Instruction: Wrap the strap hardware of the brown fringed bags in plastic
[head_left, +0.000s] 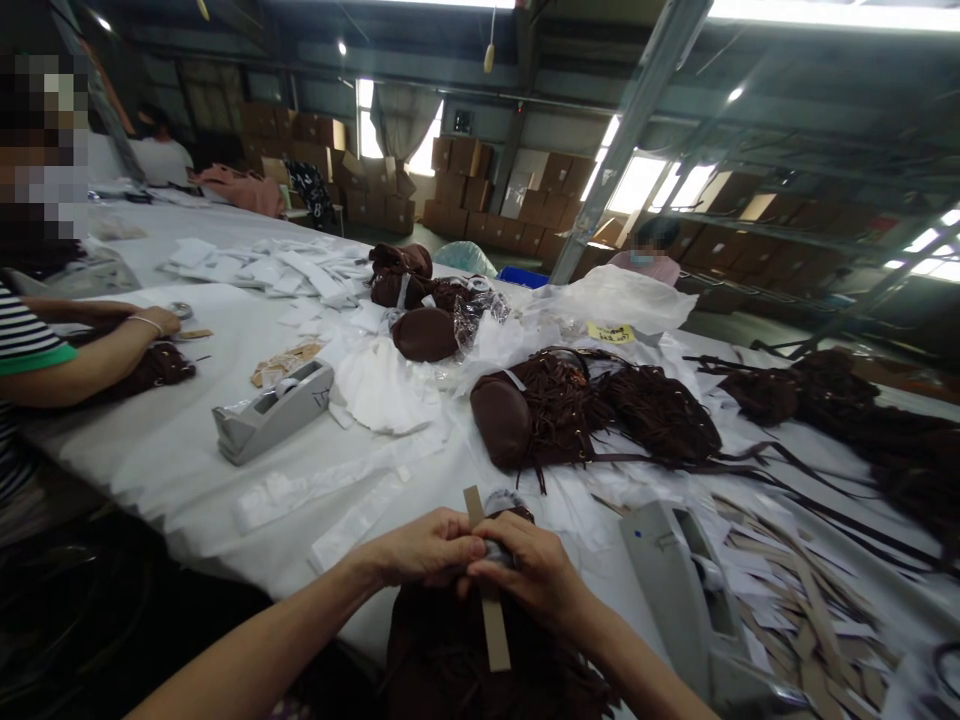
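Note:
My left hand (433, 548) and my right hand (531, 562) meet at the front edge of the table, fingers closed and thumbs nearly touching. Between them runs a flat beige cardboard strip (493, 630), its upper end sticking out above the fingers. Both hands pinch around its middle. Under my right fingers shows something greyish and shiny, like a wrapped piece; its kind is partly hidden. Below the hands lies a dark brown fringed bag (427, 640), largely covered by my forearms and the strip.
A grey tape dispenser (679, 590) stands right, beside loose cardboard strips (814, 610). Another tape dispenser (274, 405) is left of centre. Brown fringed bags (517, 410) and white paper pieces (262, 270) lie farther back. A co-worker's arm (97, 350) is at left.

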